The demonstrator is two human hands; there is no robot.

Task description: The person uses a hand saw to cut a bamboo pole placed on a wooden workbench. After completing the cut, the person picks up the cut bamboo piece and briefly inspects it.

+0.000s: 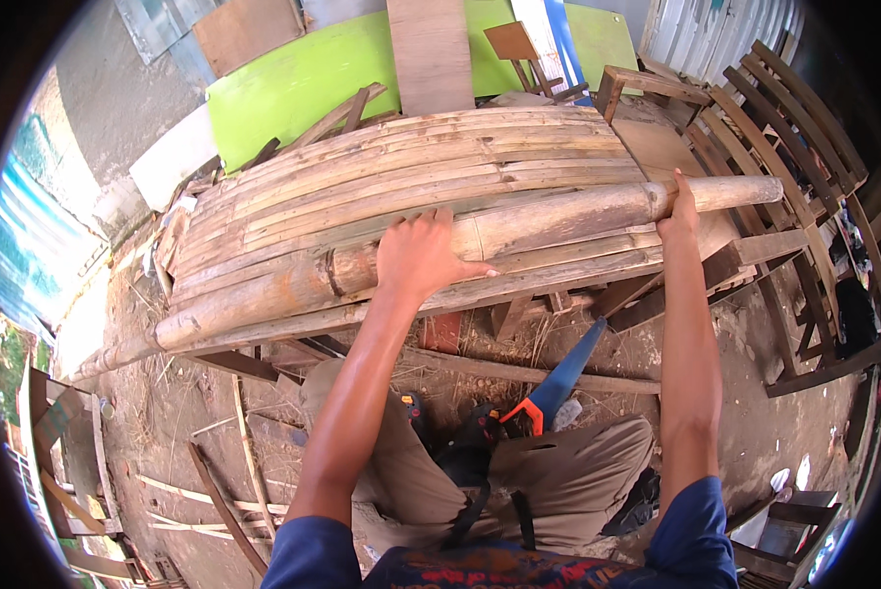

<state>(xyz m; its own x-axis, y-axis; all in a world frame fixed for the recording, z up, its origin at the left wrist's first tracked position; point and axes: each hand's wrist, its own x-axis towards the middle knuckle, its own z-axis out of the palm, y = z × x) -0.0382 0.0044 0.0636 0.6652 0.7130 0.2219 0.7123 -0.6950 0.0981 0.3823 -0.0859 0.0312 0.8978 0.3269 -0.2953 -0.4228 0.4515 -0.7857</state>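
Observation:
A long, thick bamboo pole (549,224) lies slantwise along the near side of a slatted bamboo bench top (431,147). Its left end drops low past the bench, while the right end sticks out over the bench's right side. My left hand (416,257) grips the pole around its middle, fingers over the top and thumb stretched out along the near side. Close to the right end, my right hand (680,211) is wrapped round the pole, with some fingers hidden behind it. Below, a handsaw (558,378) with a blue blade and orange handle leans beside my knees.
Slatted wooden furniture (799,147) crowds the right side. Green panels (308,83) and a plywood board (431,59) lean on the wall behind the bench. Thin strips and sticks (215,510) litter the ground at left. A wooden frame (789,535) stands at lower right.

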